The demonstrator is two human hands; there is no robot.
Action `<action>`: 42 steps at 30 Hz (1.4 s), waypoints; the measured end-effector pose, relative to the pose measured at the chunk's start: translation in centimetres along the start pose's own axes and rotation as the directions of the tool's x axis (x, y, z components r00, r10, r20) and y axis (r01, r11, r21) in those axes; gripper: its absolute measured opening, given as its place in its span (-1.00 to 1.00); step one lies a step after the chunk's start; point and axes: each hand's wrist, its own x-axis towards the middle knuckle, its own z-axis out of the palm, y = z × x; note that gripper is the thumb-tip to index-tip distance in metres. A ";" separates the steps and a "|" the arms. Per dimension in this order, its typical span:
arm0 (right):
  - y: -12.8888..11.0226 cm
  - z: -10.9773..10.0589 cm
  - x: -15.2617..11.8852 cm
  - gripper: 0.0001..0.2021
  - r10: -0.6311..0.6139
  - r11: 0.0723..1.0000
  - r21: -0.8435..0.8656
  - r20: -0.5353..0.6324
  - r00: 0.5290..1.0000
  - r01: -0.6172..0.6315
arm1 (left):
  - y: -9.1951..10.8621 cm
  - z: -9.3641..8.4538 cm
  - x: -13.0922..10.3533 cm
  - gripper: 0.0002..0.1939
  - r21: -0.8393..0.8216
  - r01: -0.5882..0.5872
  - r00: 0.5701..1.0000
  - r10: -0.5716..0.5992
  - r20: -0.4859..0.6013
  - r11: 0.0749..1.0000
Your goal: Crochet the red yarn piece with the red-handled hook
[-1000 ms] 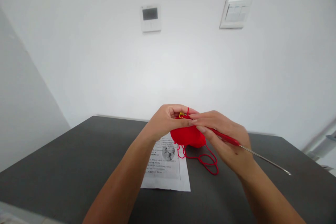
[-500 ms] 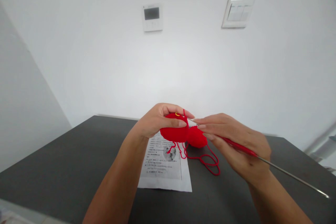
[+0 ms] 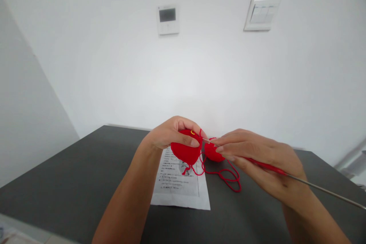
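Observation:
A red crocheted piece (image 3: 185, 153) with a small yellow marker (image 3: 192, 132) near its top is pinched in my left hand (image 3: 168, 133), the thumb lying across its front. Red yarn runs up to the left forefinger. My right hand (image 3: 257, 156) grips a long metal crochet hook (image 3: 323, 188) by its red handle, and the hook's thin tip meets the right edge of the red piece. Behind the fingertips rests a red yarn ball (image 3: 213, 153), partly covered by the right hand. Loops of loose yarn (image 3: 230, 179) trail from it on the table.
Under the work lies a printed sheet of paper (image 3: 180, 200) on the dark grey table (image 3: 85, 183). The white wall behind carries a thermostat panel (image 3: 168, 20) and a switch plate (image 3: 261, 14). A greyish object stands beyond the table at the far right.
The red piece has tilted and moved slightly down and left in my left hand. My right hand has shifted a little right and down with the hook.

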 end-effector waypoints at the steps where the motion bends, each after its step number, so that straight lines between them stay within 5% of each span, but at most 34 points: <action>1: 0.0 -0.1 0.0 -0.73 -0.007 1.000 -0.004 0.019 1.000 0.007 | 0.0 0.0 0.0 -0.75 0.011 0.007 1.000 -0.007 0.008 1.000; 8: 0.0 0.1 0.1 -0.71 -0.041 0.999 -0.011 0.001 0.999 0.041 | -0.1 -0.1 0.2 -0.76 0.006 0.014 1.000 -0.014 0.018 1.000; 17: -0.3 -1.0 0.4 -0.76 -0.060 0.998 -0.019 0.151 0.987 0.064 | 0.0 -0.5 0.4 -0.78 0.081 0.037 0.994 -0.045 0.096 0.996; 24: -0.3 -0.5 0.3 -0.79 -0.069 0.997 -0.037 0.083 0.994 0.072 | -0.2 -0.7 0.5 -0.80 0.095 0.022 0.993 -0.033 0.110 0.995; 34: -0.6 -1.1 0.6 -0.78 -0.062 0.998 0.005 0.177 0.982 0.062 | -0.1 -1.1 0.4 -0.82 0.220 0.002 0.983 -0.042 0.180 0.976; 42: -0.4 -0.4 0.6 -0.78 -0.093 0.994 -0.045 0.100 0.991 0.098 | -0.3 -1.0 0.4 -0.76 0.134 0.023 0.989 -0.043 0.144 0.991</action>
